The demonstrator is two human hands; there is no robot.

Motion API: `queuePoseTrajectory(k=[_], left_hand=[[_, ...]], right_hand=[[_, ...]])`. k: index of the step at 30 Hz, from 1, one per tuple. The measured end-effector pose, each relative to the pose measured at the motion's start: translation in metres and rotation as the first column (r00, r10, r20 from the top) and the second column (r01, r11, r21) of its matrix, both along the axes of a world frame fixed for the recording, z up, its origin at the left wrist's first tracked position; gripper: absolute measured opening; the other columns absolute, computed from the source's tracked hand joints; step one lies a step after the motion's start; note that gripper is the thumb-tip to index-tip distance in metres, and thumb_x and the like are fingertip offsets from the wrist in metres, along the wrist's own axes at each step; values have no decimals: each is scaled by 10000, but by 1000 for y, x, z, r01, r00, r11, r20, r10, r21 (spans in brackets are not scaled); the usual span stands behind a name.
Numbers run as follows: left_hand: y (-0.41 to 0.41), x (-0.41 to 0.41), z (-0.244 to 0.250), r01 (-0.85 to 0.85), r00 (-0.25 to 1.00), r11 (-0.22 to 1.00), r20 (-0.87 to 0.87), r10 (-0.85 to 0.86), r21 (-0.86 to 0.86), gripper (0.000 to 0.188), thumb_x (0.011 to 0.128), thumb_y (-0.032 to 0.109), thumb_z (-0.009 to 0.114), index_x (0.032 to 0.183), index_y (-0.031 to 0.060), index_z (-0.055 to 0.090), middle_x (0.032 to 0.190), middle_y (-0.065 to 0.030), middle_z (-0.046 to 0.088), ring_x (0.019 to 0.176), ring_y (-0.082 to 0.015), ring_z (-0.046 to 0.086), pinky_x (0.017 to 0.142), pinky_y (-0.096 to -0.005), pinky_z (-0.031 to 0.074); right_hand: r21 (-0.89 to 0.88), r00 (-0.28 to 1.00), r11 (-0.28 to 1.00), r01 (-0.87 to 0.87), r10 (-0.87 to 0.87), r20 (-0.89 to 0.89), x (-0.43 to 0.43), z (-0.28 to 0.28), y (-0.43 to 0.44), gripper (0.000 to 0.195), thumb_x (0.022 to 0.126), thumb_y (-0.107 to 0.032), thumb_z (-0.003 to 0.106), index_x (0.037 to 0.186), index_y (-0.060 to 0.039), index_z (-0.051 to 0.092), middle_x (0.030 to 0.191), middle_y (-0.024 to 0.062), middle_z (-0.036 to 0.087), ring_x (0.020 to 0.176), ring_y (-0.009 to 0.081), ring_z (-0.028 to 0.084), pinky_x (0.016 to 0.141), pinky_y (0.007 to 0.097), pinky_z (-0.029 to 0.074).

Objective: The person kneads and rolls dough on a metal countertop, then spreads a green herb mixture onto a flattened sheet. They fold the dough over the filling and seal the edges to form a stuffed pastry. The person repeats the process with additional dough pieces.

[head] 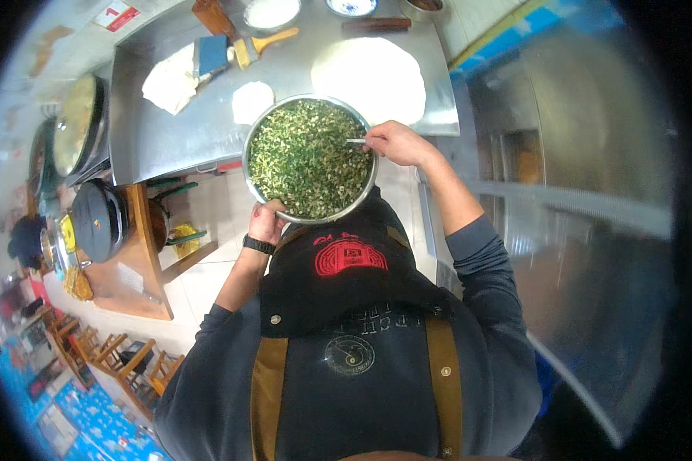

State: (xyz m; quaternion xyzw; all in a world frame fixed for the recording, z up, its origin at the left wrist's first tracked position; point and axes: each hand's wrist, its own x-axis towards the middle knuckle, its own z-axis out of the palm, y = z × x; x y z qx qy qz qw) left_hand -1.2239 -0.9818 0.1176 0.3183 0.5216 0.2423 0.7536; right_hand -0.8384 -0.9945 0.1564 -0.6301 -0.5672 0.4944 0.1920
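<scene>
My left hand [267,222] grips the near-left rim of a round metal bowl [254,187], held in front of my apron at the counter's edge. Chopped green filling [308,158] mixed with pale bits fills the bowl. In my right hand [401,143] is the handle of a metal utensil [356,141], at the bowl's right side; its lower end is buried in the filling. Beyond the bowl, a large thin sheet of dough [375,75] lies flat on the steel counter [196,135]. A smaller white dough piece [252,101] lies just left of it.
A blue-bladed scraper [210,55] rests on a dough mass [170,80]. Near it are a pastry brush [262,46] and a wooden roller [213,18]. A dark rolling pin [376,24] and bowls line the back. Round electric griddles [98,219] stand left; a steel cabinet [594,127] stands right.
</scene>
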Motion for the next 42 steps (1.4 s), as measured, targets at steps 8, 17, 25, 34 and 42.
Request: queuePoseTrajectory(k=[8, 17, 25, 34, 42], left_hand=[[-38, 21, 65, -202, 935, 977, -311, 171, -72, 33, 747, 113, 642, 742, 80, 644, 815, -23, 608, 760, -165, 577, 621, -349, 463], [-66, -28, 19, -394, 900, 918, -218, 377, -44, 13, 763, 17, 615, 755, 19, 605, 770, -73, 605, 690, -212, 612, 576, -359, 531], [-54, -104, -17, -351, 894, 933, -324, 309, -79, 86, 776, 17, 619, 725, 56, 563, 724, -57, 593, 578, -168, 572, 480, -311, 500], [-31, -89, 18, -255, 887, 965, -411, 210, -56, 109, 759, 42, 638, 708, 83, 552, 635, -14, 544, 494, -142, 513, 445, -277, 428], [-11, -107, 4, -81, 914, 993, -404, 41, -84, 16, 827, 31, 613, 818, 44, 618, 751, -31, 587, 657, -181, 601, 579, -340, 533]], right_hand=[[-72, 996, 997, -24, 18, -88, 34, 32, 9, 213, 993, -159, 569, 957, -19, 726, 701, 18, 624, 652, 106, 550, 627, 287, 454], [-60, 908, 993, 99, -114, -402, -35, -69, -31, 225, 1035, -192, 561, 1001, -29, 712, 771, -20, 644, 680, 69, 533, 637, 239, 445], [-32, 877, 995, 92, -96, -471, -147, -108, -69, 196, 1023, -134, 569, 1001, 12, 697, 790, 38, 687, 753, 123, 620, 722, 280, 490], [-120, 886, 964, 239, -267, -378, -126, -128, -75, 207, 1015, -147, 577, 955, 15, 693, 770, 56, 680, 750, 155, 632, 747, 303, 498], [-78, 850, 915, 397, -398, -345, -99, -175, -62, 217, 1019, -155, 564, 947, 7, 691, 783, 48, 668, 753, 148, 621, 738, 310, 496]])
